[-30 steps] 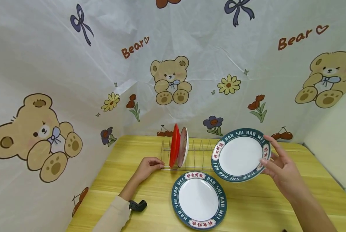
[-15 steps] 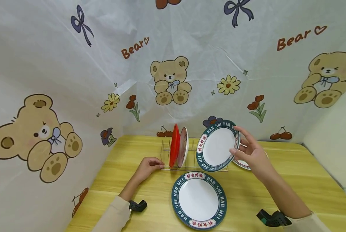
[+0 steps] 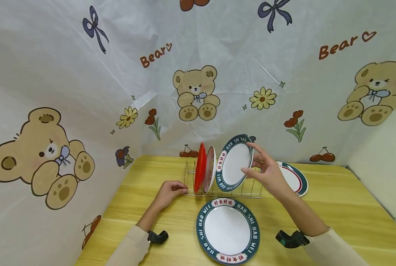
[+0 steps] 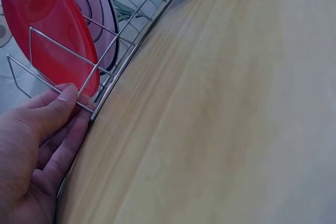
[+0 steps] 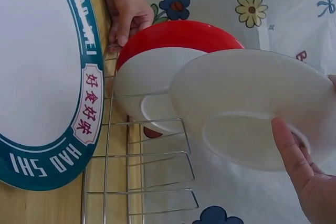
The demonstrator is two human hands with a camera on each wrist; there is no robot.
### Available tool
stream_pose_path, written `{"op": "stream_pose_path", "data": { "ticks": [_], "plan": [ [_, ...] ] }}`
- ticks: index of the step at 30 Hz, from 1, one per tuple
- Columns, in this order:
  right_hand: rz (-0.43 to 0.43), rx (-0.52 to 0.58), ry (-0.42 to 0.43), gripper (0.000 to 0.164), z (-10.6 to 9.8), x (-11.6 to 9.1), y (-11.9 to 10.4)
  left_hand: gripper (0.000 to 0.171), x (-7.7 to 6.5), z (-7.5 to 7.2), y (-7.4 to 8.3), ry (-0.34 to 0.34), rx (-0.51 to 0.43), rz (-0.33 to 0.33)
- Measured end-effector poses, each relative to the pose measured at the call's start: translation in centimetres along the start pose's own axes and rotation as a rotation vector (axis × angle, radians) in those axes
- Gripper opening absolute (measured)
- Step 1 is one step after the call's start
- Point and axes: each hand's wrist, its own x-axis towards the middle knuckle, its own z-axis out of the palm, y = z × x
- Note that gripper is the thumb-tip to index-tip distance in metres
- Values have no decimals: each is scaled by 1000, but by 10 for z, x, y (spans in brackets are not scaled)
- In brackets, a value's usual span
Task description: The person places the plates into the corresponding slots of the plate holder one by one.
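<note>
The green-rimmed plate (image 3: 234,164), pinched at its right edge between the thumb and fingers of the right hand (image 3: 265,170), has been carried leftward and turned more edge-on, and is now seen tilted over the wire rack (image 3: 239,196), just right of the upright pale plate (image 3: 211,170) and red plate (image 3: 200,168). The rack's left end is held pinched by the left hand (image 3: 171,192). Placement is judged near but incomplete; whether the lower rim touches the wires cannot be confirmed.
</note>
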Motion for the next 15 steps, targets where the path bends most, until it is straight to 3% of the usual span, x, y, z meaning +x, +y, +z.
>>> {"op": "stream_pose_path", "data": {
  "ticks": [9, 15],
  "plan": [
    [-60, -48, -50, 83, 20, 16, 1, 8, 2, 0, 0, 11, 2, 27],
    [-68, -150, -53, 82, 29, 26, 2, 7, 1, 0, -3, 2, -13, 3]
  ]
}}
